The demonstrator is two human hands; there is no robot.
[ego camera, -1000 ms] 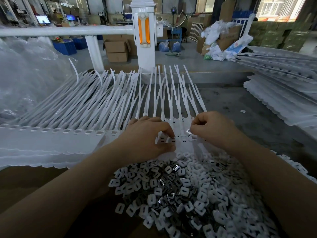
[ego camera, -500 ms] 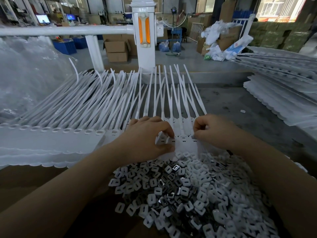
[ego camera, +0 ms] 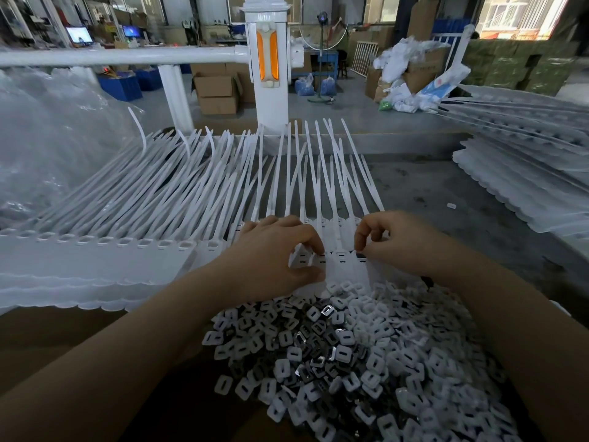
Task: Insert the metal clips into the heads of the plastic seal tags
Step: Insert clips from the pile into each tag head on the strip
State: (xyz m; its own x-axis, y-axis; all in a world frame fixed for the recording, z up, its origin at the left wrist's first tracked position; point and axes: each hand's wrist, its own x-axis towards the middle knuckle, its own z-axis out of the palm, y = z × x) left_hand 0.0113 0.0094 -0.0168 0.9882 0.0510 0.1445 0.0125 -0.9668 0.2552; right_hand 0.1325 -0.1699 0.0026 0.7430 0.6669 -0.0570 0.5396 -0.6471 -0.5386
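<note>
hands: left (ego camera: 271,250) pinches seal tags (ego camera: 338,260) | right (ego camera: 395,240) curled, hold unclear

A grey worktable (ego camera: 446,199) carries rows of white seal tags (ego camera: 178,193) at centre left, more stacked sheets (ego camera: 526,186) at right (edges scalloped), and a clip pile (ego camera: 350,362) at lower centre.

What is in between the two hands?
In the head view, white seal tag heads with small slots lie side by side between the left hand and the right hand. Their long straps run away from the person.
</note>
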